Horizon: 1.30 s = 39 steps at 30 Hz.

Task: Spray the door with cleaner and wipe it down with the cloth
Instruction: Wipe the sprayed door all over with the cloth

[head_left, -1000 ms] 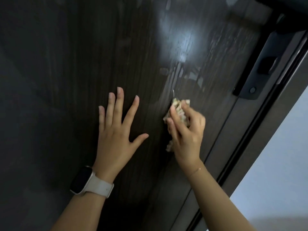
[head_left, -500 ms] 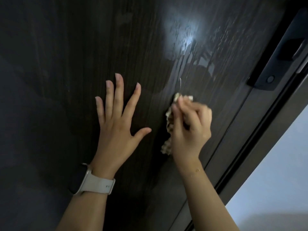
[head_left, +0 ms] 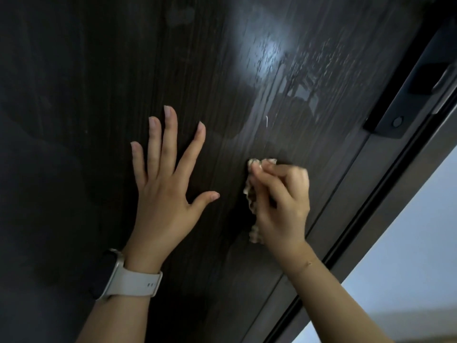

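Observation:
A dark wood-grain door [head_left: 94, 100] fills most of the view. Wet streaks and droplets of cleaner [head_left: 300, 70] glisten on it up and to the right. My left hand [head_left: 164, 191] lies flat on the door with its fingers spread, a watch on its wrist. To its right, my right hand [head_left: 282, 206] grips a crumpled beige cloth [head_left: 252, 196] and presses it against the door below the wet patch. Most of the cloth is hidden under the fingers. No spray bottle is in view.
A black lock plate with a handle [head_left: 408, 105] sits on the door's right edge. The dark door frame [head_left: 366, 201] runs diagonally beside it. Past the frame is a pale wall [head_left: 405, 256].
The right hand has curled tighter round the cloth and slid slightly right and down from the streaks. The view has shifted, moving the lock plate rightward. The left hand stays flat.

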Tool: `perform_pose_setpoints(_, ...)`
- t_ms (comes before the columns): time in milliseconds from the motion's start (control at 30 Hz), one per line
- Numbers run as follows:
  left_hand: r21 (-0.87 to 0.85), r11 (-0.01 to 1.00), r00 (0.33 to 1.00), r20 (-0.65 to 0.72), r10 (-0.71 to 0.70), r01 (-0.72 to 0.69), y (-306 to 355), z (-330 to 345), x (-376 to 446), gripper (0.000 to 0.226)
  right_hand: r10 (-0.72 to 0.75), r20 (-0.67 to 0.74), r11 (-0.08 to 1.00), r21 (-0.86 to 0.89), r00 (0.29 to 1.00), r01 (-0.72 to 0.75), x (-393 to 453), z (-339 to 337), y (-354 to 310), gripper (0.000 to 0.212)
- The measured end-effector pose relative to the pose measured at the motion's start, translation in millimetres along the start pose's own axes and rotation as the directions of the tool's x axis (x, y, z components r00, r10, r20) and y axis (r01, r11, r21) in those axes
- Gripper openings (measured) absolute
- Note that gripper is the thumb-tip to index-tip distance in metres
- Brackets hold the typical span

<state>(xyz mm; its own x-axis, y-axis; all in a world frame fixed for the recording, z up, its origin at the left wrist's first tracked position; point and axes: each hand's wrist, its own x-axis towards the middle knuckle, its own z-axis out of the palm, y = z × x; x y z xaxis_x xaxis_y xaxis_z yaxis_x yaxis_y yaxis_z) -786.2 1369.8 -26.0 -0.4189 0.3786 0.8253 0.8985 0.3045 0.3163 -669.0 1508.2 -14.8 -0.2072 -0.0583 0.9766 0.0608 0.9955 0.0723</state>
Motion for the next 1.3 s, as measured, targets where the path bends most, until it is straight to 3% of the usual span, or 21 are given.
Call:
perform_pose_setpoints(67,-0.002,1.0,1.0,-0.001,-0.001,0.001,0,1,0,0.107,-0.065,0.033,0.997,-0.033,0.997,0.067,22,-9,10,0.012)
perform_pose_setpoints(167,-0.003,1.0,1.0,0.0,0.005,-0.005,-1,1,0,0.106,0.007,-0.135,1.0,-0.018,0.991,-0.01,72,-15,24,0.008)
perform_pose_setpoints(233,-0.007,1.0,1.0,0.003,0.009,-0.009,-1,0,0,0.105,0.013,-0.138,1.0,-0.023,0.99,-0.016,72,-13,20,0.012)
perform_pose_setpoints(300,-0.009,1.0,1.0,-0.002,0.01,-0.01,-2,0,-1,0.105,-0.119,0.066,0.99,-0.074,0.991,0.124,45,-8,15,0.019)
perform_pose_setpoints(400,-0.014,1.0,1.0,-0.013,0.007,-0.007,-2,1,-1,0.105,-0.293,0.326,0.942,-0.061,0.899,0.329,38,-17,18,0.022)
perform_pose_setpoints(467,-0.016,1.0,1.0,-0.01,0.009,-0.009,-2,0,0,0.105,-0.29,0.266,0.941,-0.097,0.919,0.325,66,-22,24,0.016)
perform_pose_setpoints(533,-0.002,1.0,1.0,-0.008,0.01,-0.01,-2,0,0,0.105,-0.175,0.089,0.974,-0.131,0.98,0.186,91,-23,24,0.012)
perform_pose_setpoints(600,0.0,1.0,1.0,-0.002,0.011,-0.011,-2,0,0,0.104,-0.114,0.054,0.985,-0.127,0.992,0.12,84,-17,17,0.011)
perform_pose_setpoints(700,0.001,1.0,1.0,-0.004,0.004,-0.004,-1,0,-1,0.105,-0.253,0.315,0.953,-0.081,0.915,0.291,44,-12,11,0.021)
perform_pose_setpoints(767,-0.001,1.0,1.0,-0.006,-0.001,0.001,-1,0,-1,0.106,-0.318,0.416,0.926,-0.059,0.852,0.374,50,-18,14,0.022)
perform_pose_setpoints(833,-0.009,1.0,1.0,-0.003,0.002,-0.002,-1,0,0,0.106,-0.31,0.33,0.928,-0.099,0.892,0.359,78,-22,17,0.014)
perform_pose_setpoints(900,-0.011,1.0,1.0,-0.003,0.001,-0.001,-1,0,0,0.106,-0.227,0.144,0.96,-0.134,0.963,0.246,102,-24,19,0.011)
perform_pose_setpoints(967,-0.007,1.0,1.0,-0.003,0.001,-0.001,-2,1,0,0.106,-0.169,0.085,0.975,-0.131,0.982,0.18,100,-20,15,0.012)
perform_pose_setpoints(1033,-0.006,1.0,1.0,-0.006,0.0,0.0,-2,1,0,0.105,-0.236,0.206,0.962,-0.088,0.95,0.258,74,-14,12,0.016)
perform_pose_setpoints(1133,-0.013,1.0,1.0,-0.004,-0.003,0.003,-2,1,-1,0.104,-0.39,0.43,0.905,0.014,0.814,0.425,59,-16,9,0.02)
perform_pose_setpoints(1167,-0.016,1.0,1.0,-0.005,-0.003,0.003,-2,1,0,0.104,-0.4,0.43,0.9,0.015,0.81,0.436,71,-18,11,0.017)
perform_pose_setpoints(1200,-0.019,1.0,1.0,-0.005,-0.002,0.002,-2,1,0,0.105,-0.376,0.374,0.913,-0.007,0.848,0.408,86,-19,12,0.014)
perform_pose_setpoints(1300,-0.022,1.0,1.0,-0.003,-0.002,0.002,-2,1,0,0.107,-0.183,0.026,0.983,-0.03,0.983,0.183,136,-22,16,0.011)
